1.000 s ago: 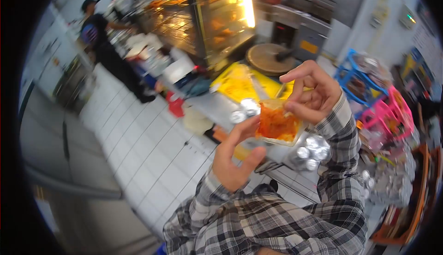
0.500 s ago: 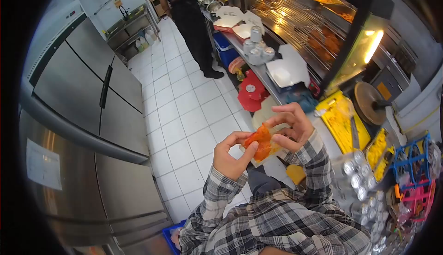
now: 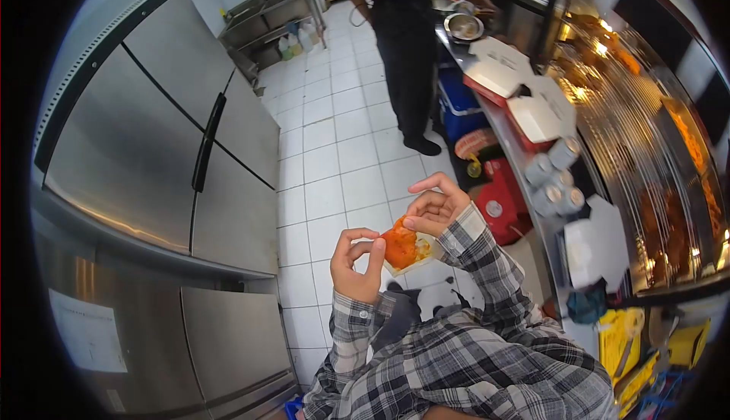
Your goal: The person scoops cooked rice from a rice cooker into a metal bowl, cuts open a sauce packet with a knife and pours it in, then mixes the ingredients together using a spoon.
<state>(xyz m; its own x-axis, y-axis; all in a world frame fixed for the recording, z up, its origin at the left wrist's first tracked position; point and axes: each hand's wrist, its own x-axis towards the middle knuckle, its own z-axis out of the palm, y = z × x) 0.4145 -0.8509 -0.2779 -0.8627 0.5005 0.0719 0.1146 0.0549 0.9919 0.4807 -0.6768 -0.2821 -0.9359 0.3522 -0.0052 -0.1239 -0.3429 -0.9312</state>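
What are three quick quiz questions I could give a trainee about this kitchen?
1. Multiple choice: what is the right hand pinching?
a) a spoon
b) orange food
c) a cup

2. True or false: the cans stand on the counter.

3. Fill in the blank: the floor is covered in white ____.

Key: 1. b; 2. true; 3. tiles
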